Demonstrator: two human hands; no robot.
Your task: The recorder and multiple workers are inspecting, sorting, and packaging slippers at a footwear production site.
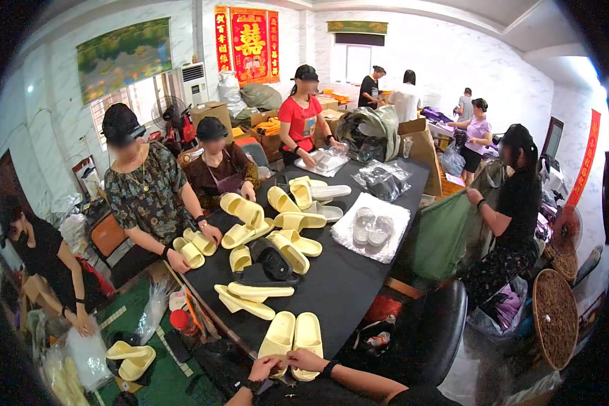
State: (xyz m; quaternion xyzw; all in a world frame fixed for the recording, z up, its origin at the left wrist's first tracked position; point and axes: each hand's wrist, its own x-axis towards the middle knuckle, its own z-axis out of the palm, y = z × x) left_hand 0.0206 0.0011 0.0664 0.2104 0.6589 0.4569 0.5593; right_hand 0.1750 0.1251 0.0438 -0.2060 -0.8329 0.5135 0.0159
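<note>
A pair of pale yellow slide sandals, the left slide (277, 333) and the right slide (308, 331), lies side by side at the table's near edge. My left hand (266, 367) and my right hand (306, 359) meet over their near ends, fingertips drawn together. Both hands are closed, the fingers bent inward; whatever is between them is too small or hidden to make out. They partly cover the near ends of the slides. Just beyond lies another yellow pair (256, 298), tipped on its side, and a black slide (271, 264) among more yellow ones.
The black-topped table (345, 271) also bears grey slides (372, 228) on white wrapping and clear-bagged dark slides (381, 179). Co-workers stand around its far and left sides; one at the right holds a green sack (443, 233). A black chair (436, 331) stands close on my right.
</note>
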